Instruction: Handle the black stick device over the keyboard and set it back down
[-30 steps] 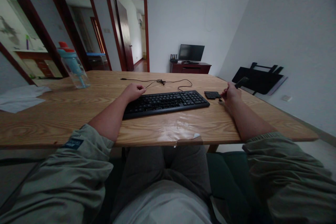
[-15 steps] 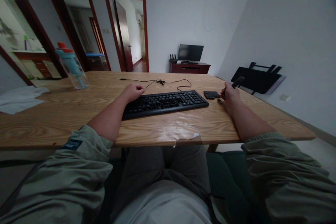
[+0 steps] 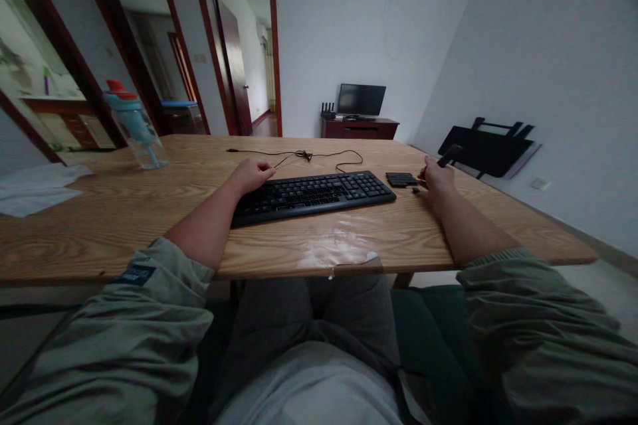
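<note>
A black keyboard (image 3: 319, 194) lies on the wooden table in front of me, slightly turned. Across its far left corner rests my left hand (image 3: 252, 176), fingers curled together; whatever is between them is hidden. To the right of the keyboard, my right hand (image 3: 438, 179) is closed around a dark, handle-like stick (image 3: 450, 155) that juts up past the thumb side. Its fingertips are near a group of small black keycaps (image 3: 401, 179) laid close together. One loose black piece (image 3: 415, 190) sits just below that group.
The keyboard's thin cable (image 3: 304, 155) runs behind it, with a bundled knot. A clear bottle with a red and blue lid (image 3: 135, 125) stands at the left, near white tissue (image 3: 42, 186). Torn film (image 3: 359, 264) covers part of the table's front edge.
The dark stick has tilted slightly in my right hand. My left hand and the keyboard stay where they were.
</note>
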{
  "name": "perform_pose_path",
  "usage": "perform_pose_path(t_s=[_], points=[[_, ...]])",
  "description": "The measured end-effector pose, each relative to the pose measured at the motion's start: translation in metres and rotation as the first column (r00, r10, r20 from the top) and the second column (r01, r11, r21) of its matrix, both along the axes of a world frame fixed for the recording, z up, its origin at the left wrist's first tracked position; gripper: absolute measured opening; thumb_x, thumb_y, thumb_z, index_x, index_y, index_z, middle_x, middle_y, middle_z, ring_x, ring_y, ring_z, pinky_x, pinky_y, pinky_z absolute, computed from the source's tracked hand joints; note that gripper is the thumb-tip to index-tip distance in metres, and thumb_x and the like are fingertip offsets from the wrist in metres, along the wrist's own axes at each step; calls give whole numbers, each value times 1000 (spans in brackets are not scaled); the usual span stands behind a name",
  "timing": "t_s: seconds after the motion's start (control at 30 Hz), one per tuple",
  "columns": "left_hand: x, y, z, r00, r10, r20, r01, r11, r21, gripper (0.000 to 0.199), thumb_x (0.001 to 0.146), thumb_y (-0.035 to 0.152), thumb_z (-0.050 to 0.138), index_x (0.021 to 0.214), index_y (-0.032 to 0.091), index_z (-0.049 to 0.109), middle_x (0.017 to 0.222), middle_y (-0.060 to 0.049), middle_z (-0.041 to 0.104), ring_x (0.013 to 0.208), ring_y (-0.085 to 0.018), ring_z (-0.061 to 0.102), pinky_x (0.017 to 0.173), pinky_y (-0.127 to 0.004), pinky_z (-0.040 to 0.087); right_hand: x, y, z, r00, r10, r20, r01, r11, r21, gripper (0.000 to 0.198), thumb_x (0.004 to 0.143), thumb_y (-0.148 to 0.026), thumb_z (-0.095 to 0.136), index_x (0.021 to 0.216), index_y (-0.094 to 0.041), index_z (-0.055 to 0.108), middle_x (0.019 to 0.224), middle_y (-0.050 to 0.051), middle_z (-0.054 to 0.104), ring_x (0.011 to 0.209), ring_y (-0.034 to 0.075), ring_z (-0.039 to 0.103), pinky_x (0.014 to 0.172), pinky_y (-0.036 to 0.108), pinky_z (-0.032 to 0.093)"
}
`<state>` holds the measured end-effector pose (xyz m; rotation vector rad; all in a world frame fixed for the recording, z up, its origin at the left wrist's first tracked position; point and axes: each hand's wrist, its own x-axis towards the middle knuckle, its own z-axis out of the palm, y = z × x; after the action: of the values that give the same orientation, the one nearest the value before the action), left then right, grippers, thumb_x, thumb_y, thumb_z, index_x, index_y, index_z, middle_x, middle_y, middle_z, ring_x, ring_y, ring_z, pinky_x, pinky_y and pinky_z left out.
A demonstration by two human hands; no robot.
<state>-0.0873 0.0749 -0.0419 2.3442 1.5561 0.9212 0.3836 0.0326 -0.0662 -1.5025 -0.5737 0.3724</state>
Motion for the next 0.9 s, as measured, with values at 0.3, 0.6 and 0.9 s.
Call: perform_pose_path(t_s=[0.3,0.6,0.9], points=[[-3,6,-4,1000,1,-9,-1,1000,15,38,78,49,58,83,17,77,76,-6,72,72,-21,62,67,-31,42,-1,-1,2,998,20,-62,-21,1000,-3,34,92,-34,58,62,-18,52,59,1,52,54,11,52,40,17,46],[-1,2,-2,1000,-2,29,2,1000,9,35,76,47,61,81,17,78,78,-7,74,72,-22,62,70,-32,44,1,-2,3,998,11,-70,-8,999,36,28,89,-31,60,66,-19,52,56,1,52,51,12,53,38,19,48],[-3,4,-2,1000,-6,10,5,1000,12,37,77,49,59,81,17,76,76,-6,73,72,-22,62,67,-31,43,6,-8,8,1000,0,-16,1,998,69,24,87,-34,60,69,-20,53,59,0,51,57,13,54,43,21,48]])
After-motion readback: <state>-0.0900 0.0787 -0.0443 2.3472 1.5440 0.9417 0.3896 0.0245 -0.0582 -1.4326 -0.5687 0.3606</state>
